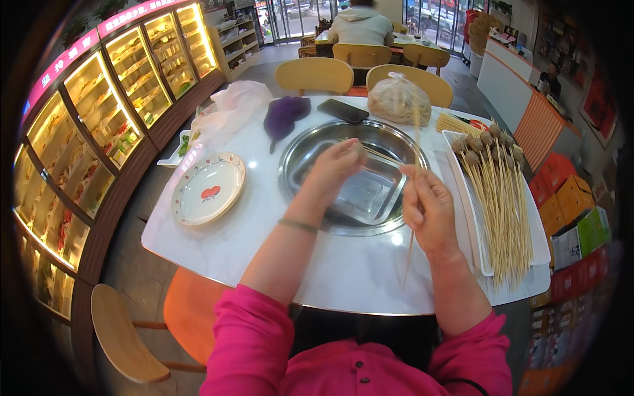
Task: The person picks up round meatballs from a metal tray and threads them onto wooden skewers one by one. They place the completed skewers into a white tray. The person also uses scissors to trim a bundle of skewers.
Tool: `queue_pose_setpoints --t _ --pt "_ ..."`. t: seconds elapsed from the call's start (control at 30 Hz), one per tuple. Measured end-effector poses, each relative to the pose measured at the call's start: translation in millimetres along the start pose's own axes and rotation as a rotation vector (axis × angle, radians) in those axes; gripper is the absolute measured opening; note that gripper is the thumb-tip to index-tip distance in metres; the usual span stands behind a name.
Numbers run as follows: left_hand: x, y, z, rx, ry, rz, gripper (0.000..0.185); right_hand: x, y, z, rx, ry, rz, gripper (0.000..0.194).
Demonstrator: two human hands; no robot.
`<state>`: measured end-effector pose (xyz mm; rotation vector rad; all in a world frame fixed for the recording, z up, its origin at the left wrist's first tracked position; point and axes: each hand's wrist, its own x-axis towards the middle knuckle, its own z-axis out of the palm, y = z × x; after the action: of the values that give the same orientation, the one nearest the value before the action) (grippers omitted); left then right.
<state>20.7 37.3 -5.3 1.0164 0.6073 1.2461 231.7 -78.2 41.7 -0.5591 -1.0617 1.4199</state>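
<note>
Above a round steel basin my left hand is raised, its fingers curled; whether anything lies between them cannot be told. My right hand, at the basin's right edge, grips thin bamboo skewers, blurred and roughly upright. Inside the basin sits a rectangular steel tray, with a few skewers behind my hands. On the right a long white tray holds many skewers bearing brownish balls at their far ends. Loose bare skewers lie behind that tray.
A patterned plate lies left of the basin. Behind stand a pink plastic bag, a purple cloth-like item, a black phone and a tied clear bag. Chairs surround the table; a person sits beyond.
</note>
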Motion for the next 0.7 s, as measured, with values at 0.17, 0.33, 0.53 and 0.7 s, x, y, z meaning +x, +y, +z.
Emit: queue_pose_setpoints --t 0.17,0.33,0.53,0.7 --pt "-9 0 -17 -0.257 0.008 0.116 0.046 -1 21 4 -0.063 -0.072 0.3 0.028" --pt "-9 3 -28 -0.502 -0.034 0.158 0.04 -5 35 12 -0.189 -0.12 0.494 0.028" --pt "-10 2 -34 -0.602 -0.051 0.153 0.031 -10 37 18 -0.196 -0.132 0.545 0.029" --pt "-9 1 -32 -0.593 -0.015 0.134 0.029 -9 40 17 -0.177 -0.109 0.548 0.028"
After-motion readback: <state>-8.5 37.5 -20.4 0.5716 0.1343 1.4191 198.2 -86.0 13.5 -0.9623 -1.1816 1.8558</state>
